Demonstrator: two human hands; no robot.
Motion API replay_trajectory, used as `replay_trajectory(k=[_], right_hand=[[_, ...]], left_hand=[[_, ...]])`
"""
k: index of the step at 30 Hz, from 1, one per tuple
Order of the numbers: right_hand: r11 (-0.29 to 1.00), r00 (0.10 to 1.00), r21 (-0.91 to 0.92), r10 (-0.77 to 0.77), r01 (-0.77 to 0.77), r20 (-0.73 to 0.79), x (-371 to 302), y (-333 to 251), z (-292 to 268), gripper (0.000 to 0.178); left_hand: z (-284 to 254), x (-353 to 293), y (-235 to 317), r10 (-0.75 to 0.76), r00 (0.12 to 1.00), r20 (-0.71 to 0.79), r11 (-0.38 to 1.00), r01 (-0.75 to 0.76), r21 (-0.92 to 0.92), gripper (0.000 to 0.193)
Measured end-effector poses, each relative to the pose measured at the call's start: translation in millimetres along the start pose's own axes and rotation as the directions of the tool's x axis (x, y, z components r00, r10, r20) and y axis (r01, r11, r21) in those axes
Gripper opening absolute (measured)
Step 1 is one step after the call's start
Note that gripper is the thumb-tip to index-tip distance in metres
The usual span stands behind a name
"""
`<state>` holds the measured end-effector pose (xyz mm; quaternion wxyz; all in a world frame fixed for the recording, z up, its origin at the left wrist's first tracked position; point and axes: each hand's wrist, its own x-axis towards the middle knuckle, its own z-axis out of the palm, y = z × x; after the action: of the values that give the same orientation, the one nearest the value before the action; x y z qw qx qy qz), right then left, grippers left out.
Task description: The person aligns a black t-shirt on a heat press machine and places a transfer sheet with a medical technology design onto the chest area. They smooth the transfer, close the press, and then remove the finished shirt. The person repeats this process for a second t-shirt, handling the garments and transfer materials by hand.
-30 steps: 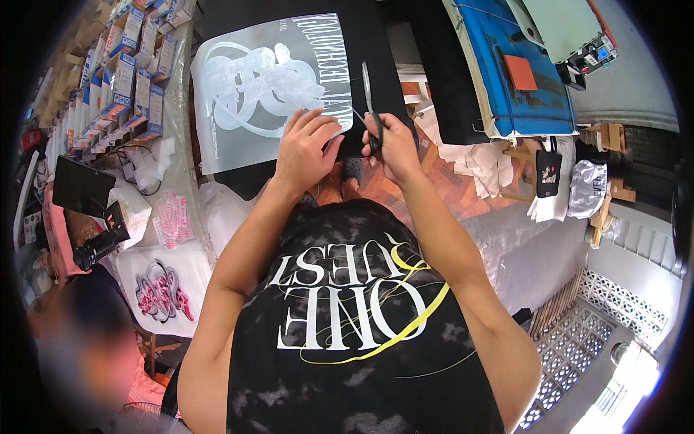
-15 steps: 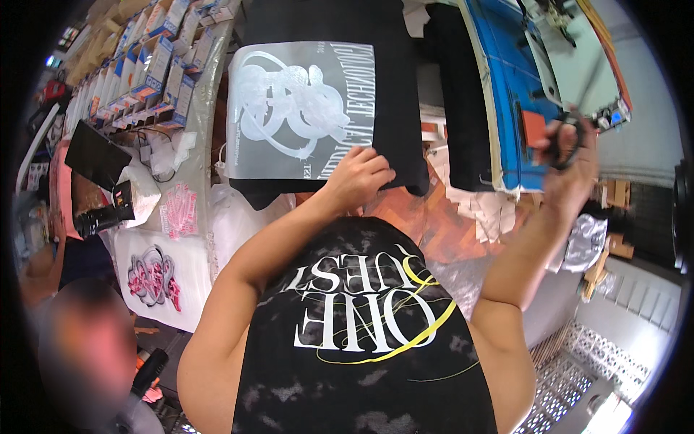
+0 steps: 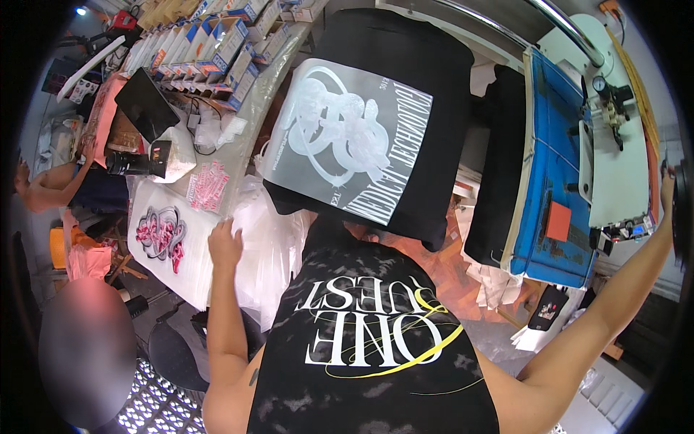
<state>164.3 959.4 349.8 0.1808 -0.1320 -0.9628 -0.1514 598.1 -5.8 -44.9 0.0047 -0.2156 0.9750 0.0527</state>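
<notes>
My left hand (image 3: 225, 244) is raised over the left side, near a clear plastic sheet (image 3: 264, 235), its fingers loosely bent and slightly apart with nothing in them. At the far right rim, my right hand (image 3: 667, 189) reaches out with the arm extended. It is beside a dark object at the picture's edge, and its fingers are too dim to read. Ahead of me a black garment (image 3: 452, 108) lies spread flat. On it rests a translucent film sheet (image 3: 289, 173) with a pale looped design and large lettering; neither hand touches it.
A blue bench (image 3: 546, 152) with an orange-red square (image 3: 557, 220) stands right, beside folded black cloth (image 3: 499, 166). To the left are cardboard boxes (image 3: 220, 54), a dark screen (image 3: 147, 105), a camera (image 3: 129, 163) and a printed white sheet (image 3: 191, 278). Another person's arm (image 3: 61, 188) shows far left.
My left hand has left the film's near edge and moved left. My right hand, which held a dark looped-handle tool over the bench, has swung out to the right rim. The view has shifted.
</notes>
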Motion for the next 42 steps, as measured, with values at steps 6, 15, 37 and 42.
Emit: replay_trajectory(k=[6, 15, 37, 42], right_hand=[[0.996, 0.921, 0.062, 0.031, -0.06, 0.388, 17, -13, 3, 0.04], [-0.013, 0.646, 0.718, -0.426, 0.696, -0.634, -294, -380, -204, 0.02], [-0.901, 0.631, 0.43, -0.301, 0.058, -0.715, -359, -480, -211, 0.002], [0.149, 0.884, 0.97, -0.456, 0.192, -0.105, -345, -499, -74, 0.024]], left_hand=[[-62, 63, 178, 0.565, 0.798, -0.212, 0.759, -0.603, -0.245, 0.06], [-71, 109, 244, 0.934, 0.353, 0.047, 0.295, -0.692, -0.659, 0.027], [-16, 369, 267, 0.299, 0.919, 0.257, 0.459, 0.098, -0.883, 0.034], [-49, 329, 244, 0.472, 0.763, -0.442, 0.584, -0.646, -0.491, 0.032]])
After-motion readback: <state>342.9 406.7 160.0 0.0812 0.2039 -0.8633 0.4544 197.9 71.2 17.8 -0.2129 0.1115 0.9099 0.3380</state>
